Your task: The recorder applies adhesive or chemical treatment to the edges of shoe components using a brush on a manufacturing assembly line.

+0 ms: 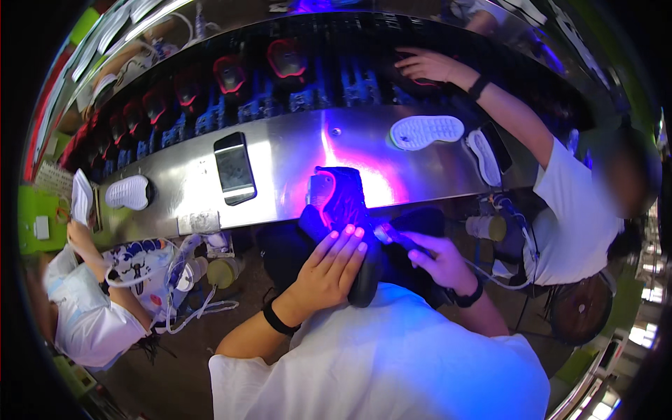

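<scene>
A dark shoe upper [348,187], apparently stretched over a last, rests in front of me against the bench's near edge. Violet light falls on it, and a glowing pink line curves along its side. My left hand [327,269] holds the shoe from the left, its fingers long and close together across it; the thumb is hidden. To the right of the shoe, my right hand [444,262] is closed around a slim brush-like tool [399,238]. The tool's lit tip is close to the shoe's side; whether they touch I cannot tell.
On the metal bench [280,150] lie a phone [235,168], a white shoe sole [427,131] and another sole [127,192] at left. Behind runs a dark conveyor with red-lined shoe uppers [287,57]. A co-worker's arm [514,112] reaches over it; another person [98,308] works at left.
</scene>
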Motion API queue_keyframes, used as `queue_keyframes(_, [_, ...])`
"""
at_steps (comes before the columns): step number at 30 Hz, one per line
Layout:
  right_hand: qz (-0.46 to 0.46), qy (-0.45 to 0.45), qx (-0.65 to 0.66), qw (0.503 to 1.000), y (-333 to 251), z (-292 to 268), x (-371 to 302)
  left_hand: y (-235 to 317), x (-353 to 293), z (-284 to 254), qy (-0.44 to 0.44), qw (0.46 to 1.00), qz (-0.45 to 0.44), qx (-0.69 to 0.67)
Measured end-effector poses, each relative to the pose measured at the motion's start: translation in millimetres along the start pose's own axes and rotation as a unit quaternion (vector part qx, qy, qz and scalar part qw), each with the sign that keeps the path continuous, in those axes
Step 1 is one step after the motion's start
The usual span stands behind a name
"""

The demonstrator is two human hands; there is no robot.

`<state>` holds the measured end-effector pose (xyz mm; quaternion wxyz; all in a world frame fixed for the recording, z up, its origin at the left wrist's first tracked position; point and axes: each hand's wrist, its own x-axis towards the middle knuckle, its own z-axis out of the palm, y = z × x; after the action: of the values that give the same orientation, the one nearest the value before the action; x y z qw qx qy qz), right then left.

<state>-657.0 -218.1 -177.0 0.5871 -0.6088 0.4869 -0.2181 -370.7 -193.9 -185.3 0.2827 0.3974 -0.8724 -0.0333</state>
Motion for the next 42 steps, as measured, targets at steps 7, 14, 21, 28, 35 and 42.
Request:
queue_keyframes(7, [0.047, -0.025, 0.069, 0.996, -11, -22, -15, 17, 28, 2, -0.014, 0.999, -0.049, -0.016])
queue_keyframes(14, [0.018, -0.006, 0.089, 0.996, -15, -37, -32, 35, 58, 10, 0.002, 0.998, -0.07, -0.005])
queue_keyframes(21, [-0.003, 0.026, 0.086, 0.996, -2, -46, -56, 41, 87, 22, 0.01, 0.996, -0.074, 0.041])
queue_keyframes(28, [0.036, 0.114, 0.186, 0.975, 0, -31, -81, 44, 123, 30, 0.01, 0.993, -0.106, 0.043])
queue_keyframes(35, [-0.08, 0.222, -0.142, 0.961, -41, -58, -58, 28, 151, 41, 0.012, 0.992, -0.122, 0.033])
queue_keyframes(42, [-0.07, 0.161, -0.245, 0.953, -73, -101, -20, -3, 177, 34, 0.039, 0.989, -0.13, -0.053])
